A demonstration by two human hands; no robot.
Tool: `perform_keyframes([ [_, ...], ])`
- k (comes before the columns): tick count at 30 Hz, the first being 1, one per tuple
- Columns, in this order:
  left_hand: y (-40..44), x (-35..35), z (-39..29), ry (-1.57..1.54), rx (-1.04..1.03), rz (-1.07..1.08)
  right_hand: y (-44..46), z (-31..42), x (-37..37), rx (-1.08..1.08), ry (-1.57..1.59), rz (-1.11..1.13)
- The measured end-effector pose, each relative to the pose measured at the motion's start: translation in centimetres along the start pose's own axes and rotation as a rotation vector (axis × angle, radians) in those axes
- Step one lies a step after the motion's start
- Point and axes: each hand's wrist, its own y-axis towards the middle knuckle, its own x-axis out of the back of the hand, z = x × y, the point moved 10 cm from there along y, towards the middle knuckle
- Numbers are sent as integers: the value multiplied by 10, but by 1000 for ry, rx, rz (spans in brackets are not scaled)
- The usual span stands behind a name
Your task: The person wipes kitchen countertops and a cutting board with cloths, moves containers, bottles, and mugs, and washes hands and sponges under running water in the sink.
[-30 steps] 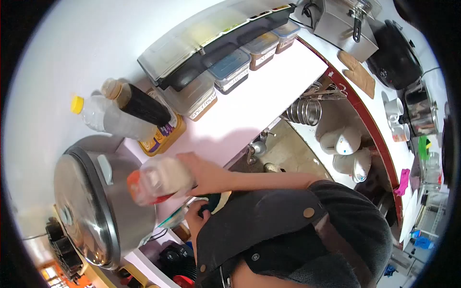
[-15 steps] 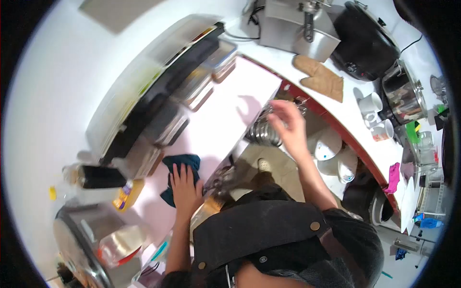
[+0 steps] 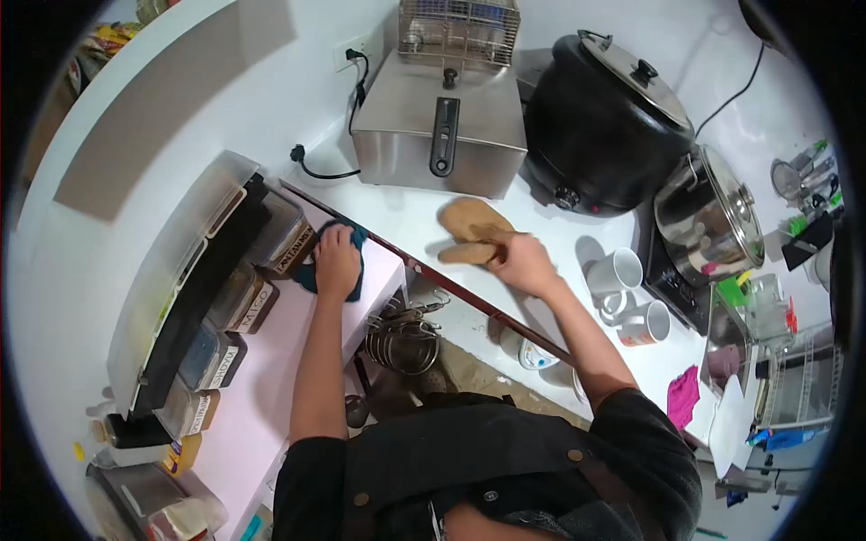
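Observation:
At the far end of the pale pink counter (image 3: pixel 236 424), my left hand (image 3: pixel 337 263) presses down on a dark teal cloth (image 3: pixel 355 281), fingers bent over it. Labelled containers (image 3: pixel 257 307) stand in a row just left of that arm. On the white counter (image 3: pixel 410 212), my right hand (image 3: pixel 525 263) grips the cuff end of a brown oven mitt (image 3: pixel 475 219). My thumb and fingers are closed on the mitt, and part of it is hidden under them. In front of the mitt stands a steel deep fryer (image 3: pixel 397 131) with a black handle.
A black soup kettle (image 3: pixel 600 126) and a lidded steel pot (image 3: pixel 708 212) stand at the back right. Two white mugs (image 3: pixel 617 273) are right of my right forearm, with a pink cloth (image 3: pixel 683 397) beyond. Metal strainers (image 3: pixel 403 347) hang below the counters' corner.
My view has turned toward the fryer. My left hand has slid the cloth along the pink counter to its far end. My right hand has moved from midair onto the mitt and taken hold.

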Motion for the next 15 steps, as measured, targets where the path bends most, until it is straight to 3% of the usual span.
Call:
perform_keyframes([
  [2,-23,8,-11,14,-43,62,6,6,59,-7,209,-59],
  [5,-80,48,-27,-62,-31,116,0,4,202,-64,266,-363],
  [6,-102,61,-18,-62,8,122,-11,10,254,33,196,-544],
  [7,-125,75,-5,-63,46,123,-15,-41,288,-108,423,-706],
  [9,-179,123,32,-7,162,-23,-19,-66,379,-9,43,-952],
  [13,-299,211,119,364,545,-191,21,8,418,369,-153,-1026],
  [14,-329,228,144,403,803,-178,30,20,412,464,-202,-1044],
  [15,-346,244,150,563,860,-269,54,-1,401,451,-100,-978],
])
